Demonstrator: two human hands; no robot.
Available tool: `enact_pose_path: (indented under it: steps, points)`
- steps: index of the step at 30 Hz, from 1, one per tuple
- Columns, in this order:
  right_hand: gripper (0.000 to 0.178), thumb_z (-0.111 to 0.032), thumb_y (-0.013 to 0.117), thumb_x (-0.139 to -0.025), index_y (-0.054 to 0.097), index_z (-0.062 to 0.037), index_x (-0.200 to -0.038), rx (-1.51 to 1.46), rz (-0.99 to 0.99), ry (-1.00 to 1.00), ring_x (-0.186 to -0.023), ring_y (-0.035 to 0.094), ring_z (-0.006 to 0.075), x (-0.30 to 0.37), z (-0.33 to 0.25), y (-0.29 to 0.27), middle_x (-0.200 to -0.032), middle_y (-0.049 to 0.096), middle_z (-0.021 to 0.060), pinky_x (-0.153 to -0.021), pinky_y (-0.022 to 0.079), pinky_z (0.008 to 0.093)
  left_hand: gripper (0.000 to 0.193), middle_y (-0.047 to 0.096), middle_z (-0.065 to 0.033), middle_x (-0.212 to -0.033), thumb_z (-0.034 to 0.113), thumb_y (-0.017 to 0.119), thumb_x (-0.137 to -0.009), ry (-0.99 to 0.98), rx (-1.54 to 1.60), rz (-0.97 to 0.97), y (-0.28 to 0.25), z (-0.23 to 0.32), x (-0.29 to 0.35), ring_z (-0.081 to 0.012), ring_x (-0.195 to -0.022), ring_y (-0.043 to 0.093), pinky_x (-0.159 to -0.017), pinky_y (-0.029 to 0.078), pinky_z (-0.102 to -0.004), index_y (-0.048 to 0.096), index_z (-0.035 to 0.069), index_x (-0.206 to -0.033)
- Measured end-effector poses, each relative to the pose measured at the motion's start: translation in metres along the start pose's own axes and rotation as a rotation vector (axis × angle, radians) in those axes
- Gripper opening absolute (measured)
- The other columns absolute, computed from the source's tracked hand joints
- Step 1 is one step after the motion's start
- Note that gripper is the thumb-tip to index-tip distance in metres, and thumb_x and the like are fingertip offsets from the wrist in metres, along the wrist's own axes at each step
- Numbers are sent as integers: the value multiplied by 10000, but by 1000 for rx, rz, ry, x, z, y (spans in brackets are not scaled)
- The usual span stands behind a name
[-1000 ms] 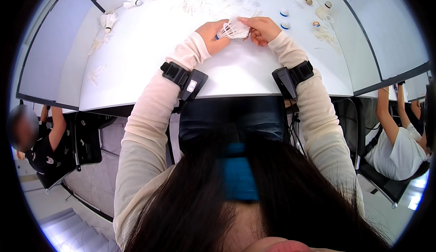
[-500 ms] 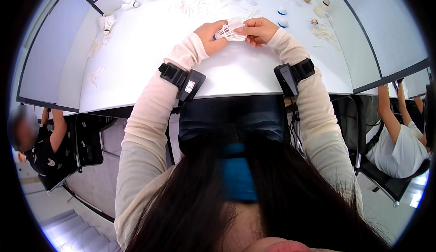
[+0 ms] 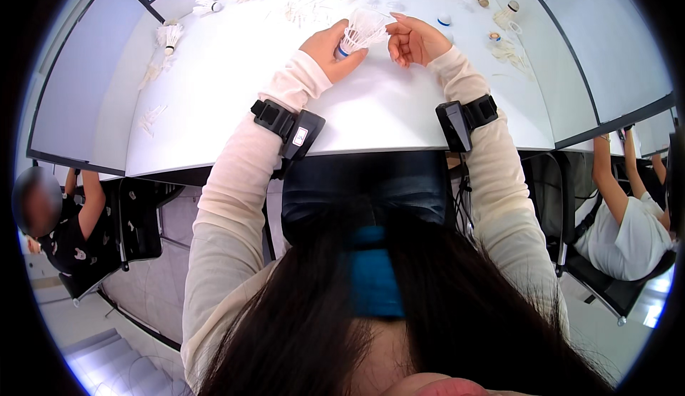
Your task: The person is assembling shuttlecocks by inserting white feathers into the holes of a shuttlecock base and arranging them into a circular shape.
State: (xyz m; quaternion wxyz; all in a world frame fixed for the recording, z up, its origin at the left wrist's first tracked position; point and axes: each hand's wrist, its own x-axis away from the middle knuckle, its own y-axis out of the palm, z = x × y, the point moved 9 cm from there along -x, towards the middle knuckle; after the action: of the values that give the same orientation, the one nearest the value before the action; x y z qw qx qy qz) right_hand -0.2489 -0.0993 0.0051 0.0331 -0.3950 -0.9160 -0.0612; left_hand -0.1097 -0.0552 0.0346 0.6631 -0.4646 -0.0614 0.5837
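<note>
Wide head-worn fisheye looks down, fairly near, at the tabletop (image 3: 385, 114)

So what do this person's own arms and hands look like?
Long cream sleeves, wrinkled along their length, run to the wrists. Over each sleeve sits a black strap with a boxy black device; the left one carries a small white label. The left hand and right hand wear no gloves.

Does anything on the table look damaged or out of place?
Yes. Loose feather pieces lie scattered at the far middle, attached to no shuttlecock. Beyond the right hand, a blue-banded base sits bare, without a skirt. The shuttlecock in the left hand shows no obvious damage, though its base is partly covered.
</note>
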Motion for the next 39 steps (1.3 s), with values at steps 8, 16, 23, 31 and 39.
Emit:
enact_pose_path:
  steps: [8, 16, 23, 31, 39]
  points:
    - [438, -496, 412, -965, 533, -79, -1028, -79, 21, -31, -603, 523, 149, 3, -3, 2, -682, 573, 59, -595, 432, 274, 495, 561, -101, -673, 446, 691, -808, -52, 25, -12, -1, 10, -3, -198, -570, 503, -543, 434, -318, 573, 1, -990]
    - [421, -482, 448, -952, 543, -84, -1049, -128, 15, -25, -579, 525, 147, -3, 1, 1, -661, 573, 46, -578, 422, 265, 457, 602, -27, -756, 304, 726, -830, -110, 10, -130, 10, -3, -2, -115, -619, 485, -585, 441, -270, 571, 58, -1183]
    - [426, -485, 451, -947, 530, -77, -1043, -187, 27, 9, -570, 527, 158, 0, 3, 1, -665, 573, 54, -565, 419, 270, 418, 576, -47, -714, 325, 703, -848, -167, -3, -220, 14, 1, -2, -131, -594, 475, -561, 421, -286, 561, 18, -1093]
    - [482, -466, 386, -975, 555, -23, -1059, -216, -15, -98, -563, 522, 185, 8, -10, 1, -637, 562, 85, -579, 426, 280, 414, 562, -54, -701, 343, 680, -860, -202, -56, -271, 17, 3, 2, -137, -585, 463, -549, 407, -284, 558, 14, -1080]
    - [474, -385, 364, -982, 584, 33, -1024, -331, -82, -242, -559, 496, 189, 9, -28, 2, -620, 553, 85, -596, 411, 286, 403, 658, -140, -928, 249, 632, -856, -75, 46, -173, 16, -6, 5, -208, -806, 605, -762, 477, -322, 553, -11, -1153]
